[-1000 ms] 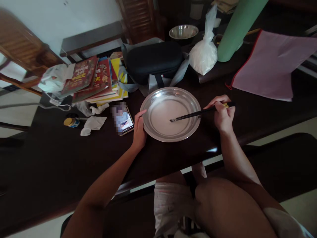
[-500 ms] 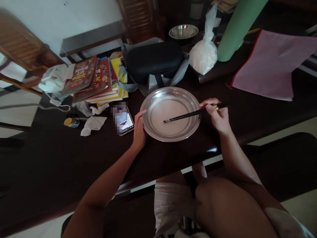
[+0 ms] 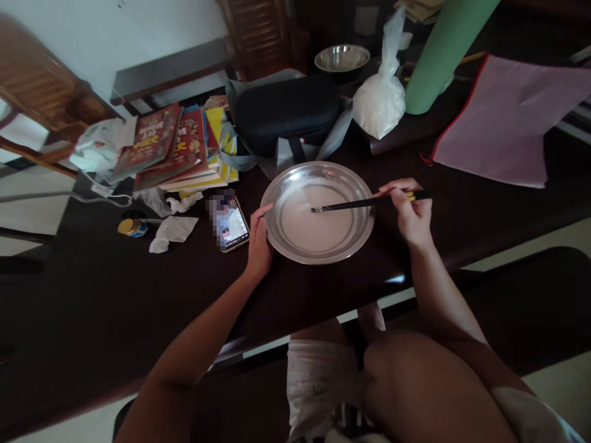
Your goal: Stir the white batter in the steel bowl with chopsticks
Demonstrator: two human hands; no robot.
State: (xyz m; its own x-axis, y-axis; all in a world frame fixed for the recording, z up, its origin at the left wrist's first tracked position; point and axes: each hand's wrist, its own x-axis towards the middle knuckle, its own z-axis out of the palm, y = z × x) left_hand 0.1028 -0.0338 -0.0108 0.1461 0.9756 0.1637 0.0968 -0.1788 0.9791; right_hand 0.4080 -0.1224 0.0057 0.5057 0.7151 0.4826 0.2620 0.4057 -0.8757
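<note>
While my left hand (image 3: 259, 243) rested flat against the rim of the dish (image 3: 318, 246) mid-frame, fingers loose and gripping nothing, my right hand (image 3: 412, 212) pinched the chopsticks (image 3: 355, 204), tips dipped in the white liquid (image 3: 314, 224). Phone (image 3: 232, 224) sat just left of the dish.

Dim room: dark wooden table (image 3: 115, 295), white wall (image 3: 92, 31), wooden chair (image 3: 41, 92), pale floor (image 3: 28, 215).
</note>
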